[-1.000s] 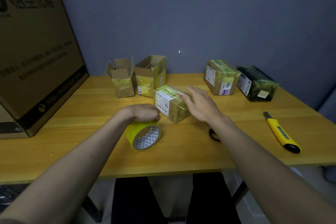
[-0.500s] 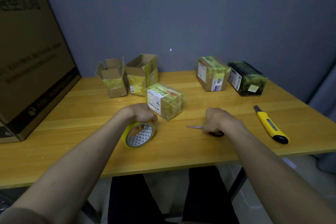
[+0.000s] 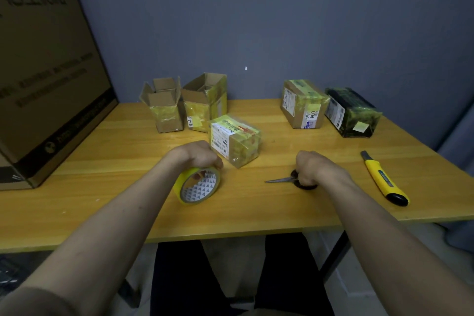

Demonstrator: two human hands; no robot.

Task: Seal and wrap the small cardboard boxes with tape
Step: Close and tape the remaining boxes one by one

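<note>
Grey-blue wall backs a yellow wooden tabletop that carries all the work items. Largest item: a big printed carton standing at the far left. Next in size, two taped boxes at the far right: a brown labelled box and, just beside it, a dark box. At the far centre-left stand two open boxes, flaps up, not yet sealed. The box in work, wrapped in yellowish tape and bearing a white label, sits near centre, between the two hands.

A yellow utility knife lies untouched at the near right.

The left hand grips the yellow tape roll from above, fingers curled over its rim; the roll stands on edge just beside the box in work. The right hand is closed around the handles of the scissors, blades pointing left, low over the tabletop.

Step in hand, by judgement: cutting the tape to finish this box. No strip between roll and box can be made out. Next move calls for bringing the blades to the tape near the box while the left hand keeps it taut.
</note>
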